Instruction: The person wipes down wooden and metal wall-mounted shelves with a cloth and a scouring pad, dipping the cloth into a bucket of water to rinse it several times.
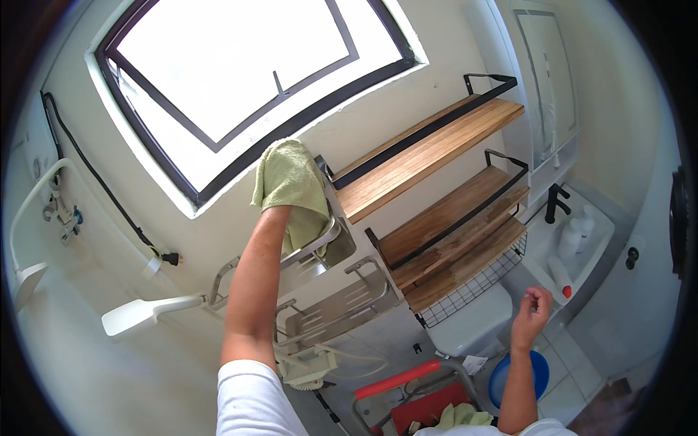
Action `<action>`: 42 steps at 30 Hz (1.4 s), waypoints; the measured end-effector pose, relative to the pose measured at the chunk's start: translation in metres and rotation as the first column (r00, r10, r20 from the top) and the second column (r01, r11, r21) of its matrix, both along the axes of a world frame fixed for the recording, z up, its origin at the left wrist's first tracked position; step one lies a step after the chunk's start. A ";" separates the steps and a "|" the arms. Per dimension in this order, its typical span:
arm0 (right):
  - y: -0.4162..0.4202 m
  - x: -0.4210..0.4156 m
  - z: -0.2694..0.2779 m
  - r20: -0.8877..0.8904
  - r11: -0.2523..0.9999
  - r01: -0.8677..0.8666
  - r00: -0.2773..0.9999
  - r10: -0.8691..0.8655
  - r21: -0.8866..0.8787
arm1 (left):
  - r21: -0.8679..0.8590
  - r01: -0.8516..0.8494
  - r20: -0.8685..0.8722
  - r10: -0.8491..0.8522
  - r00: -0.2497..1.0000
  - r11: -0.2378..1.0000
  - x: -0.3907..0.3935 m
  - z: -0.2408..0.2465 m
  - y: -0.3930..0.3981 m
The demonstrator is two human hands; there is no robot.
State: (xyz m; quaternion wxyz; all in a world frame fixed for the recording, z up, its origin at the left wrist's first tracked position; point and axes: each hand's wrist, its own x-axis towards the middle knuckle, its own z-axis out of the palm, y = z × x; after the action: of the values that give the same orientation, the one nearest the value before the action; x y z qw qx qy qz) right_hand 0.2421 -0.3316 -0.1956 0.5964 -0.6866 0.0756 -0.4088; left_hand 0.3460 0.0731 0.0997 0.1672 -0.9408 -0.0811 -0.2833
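Observation:
A green terry cloth (292, 174) covers my left hand, whose fingers are hidden beneath it. Only the wrist (277, 218) shows below the cloth. The cloth lies by the wall just under the window's lower corner, and its loose end hangs into the upper metal rack (341, 245). To its right is the end of the top wooden shelf (431, 158). My right hand (531, 313) is raised at the lower right, fingers loosely curled and nothing visible in it. It hovers between the toilet tank (474, 321) and the white washbasin (600, 234).
Below the top shelf are a second wooden shelf (452, 234) and one with a wire basket (477, 289). A lower metal rack (338, 310), a white shower head (131, 316) and a hanging plug (170, 258) are at left. Beneath me stand a red-railed stepladder (398, 379) and a blue bucket (540, 370).

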 end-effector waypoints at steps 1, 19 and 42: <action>0.000 -0.002 0.000 -0.002 1.000 -0.013 1.000 0.013 0.028 | 0.044 0.035 0.067 -0.038 0.997 0.998 -0.005 -0.001 0.005; -0.017 -0.015 -0.003 0.008 1.000 0.000 1.000 0.000 0.030 | 0.084 -0.036 0.025 0.034 0.999 0.996 -0.010 0.006 0.026; -0.010 -0.016 0.014 0.054 0.998 -0.024 0.998 0.021 0.062 | 0.306 0.066 0.377 -0.185 0.908 0.950 -0.011 -0.005 0.019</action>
State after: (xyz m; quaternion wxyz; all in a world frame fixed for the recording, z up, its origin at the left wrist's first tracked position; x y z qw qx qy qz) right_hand 0.2266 -0.3419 -0.1814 0.6239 -0.6573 0.0646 -0.4178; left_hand 0.3346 0.0925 0.0944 0.2627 -0.8318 -0.0104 -0.4888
